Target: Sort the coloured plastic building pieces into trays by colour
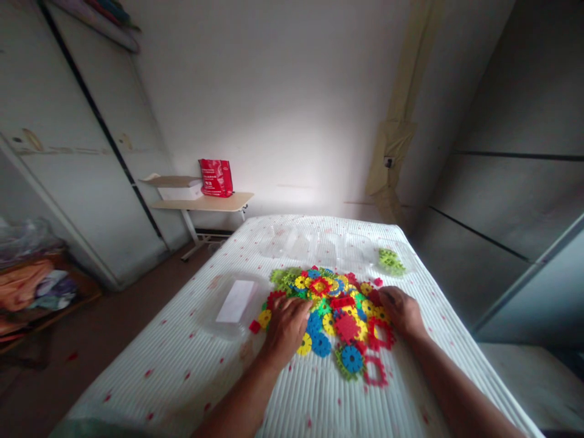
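A heap of flat plastic toy pieces in red, yellow, blue and green, with notched edges, lies on the striped bedcover. My left hand rests on the heap's left side, fingers stretched out over the pieces, beside a yellow disc and a blue disc. At the heap's right edge, my right hand has its fingers curled in, close to yellow and red pieces. What its fingertips hold, if anything, is hidden. Nearer to me lie a blue disc over a green piece and a red square frame.
Clear plastic trays stand in a row behind the heap; the rightmost holds green pieces. Left of the heap, a clear container has a white card on it. A side table carries a red bag and a box.
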Demonstrator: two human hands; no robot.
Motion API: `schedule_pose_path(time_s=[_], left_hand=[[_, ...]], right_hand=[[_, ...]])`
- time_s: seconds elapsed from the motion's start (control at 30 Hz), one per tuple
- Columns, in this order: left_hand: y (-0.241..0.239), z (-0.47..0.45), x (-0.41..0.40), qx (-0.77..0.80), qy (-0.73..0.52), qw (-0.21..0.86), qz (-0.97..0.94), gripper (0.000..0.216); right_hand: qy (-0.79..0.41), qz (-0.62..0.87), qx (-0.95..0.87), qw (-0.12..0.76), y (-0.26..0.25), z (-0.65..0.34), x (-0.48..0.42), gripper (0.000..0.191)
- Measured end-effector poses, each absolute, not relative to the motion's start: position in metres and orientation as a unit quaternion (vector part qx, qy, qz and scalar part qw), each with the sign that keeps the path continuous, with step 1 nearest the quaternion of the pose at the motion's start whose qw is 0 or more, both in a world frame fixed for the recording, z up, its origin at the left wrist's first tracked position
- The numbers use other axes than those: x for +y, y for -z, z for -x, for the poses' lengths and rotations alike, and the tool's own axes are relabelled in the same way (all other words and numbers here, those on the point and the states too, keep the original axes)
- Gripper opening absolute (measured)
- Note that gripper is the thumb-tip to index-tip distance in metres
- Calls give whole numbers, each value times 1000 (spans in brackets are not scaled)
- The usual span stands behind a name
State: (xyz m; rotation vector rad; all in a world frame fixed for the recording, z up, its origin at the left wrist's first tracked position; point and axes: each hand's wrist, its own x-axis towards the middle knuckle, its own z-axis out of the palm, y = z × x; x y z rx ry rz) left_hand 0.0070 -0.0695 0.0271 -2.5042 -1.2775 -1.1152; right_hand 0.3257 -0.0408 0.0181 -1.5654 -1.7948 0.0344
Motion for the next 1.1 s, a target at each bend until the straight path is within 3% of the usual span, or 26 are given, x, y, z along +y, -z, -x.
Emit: schedule_pose_path(time_s=[0.3, 0.7, 1.1], left_hand=[[-3, 6, -60, -494, 445, 60, 745, 34], [-14, 9, -65, -529, 528, -7, 664, 37], [-7, 5, -61, -510, 472, 0, 719, 35]], right_hand=[[-12, 609, -700, 373, -19, -325, -41, 36], [-8, 600, -706, 377, -21, -325, -43, 36], [3, 599, -705, 379, -16, -327, -41, 35]])
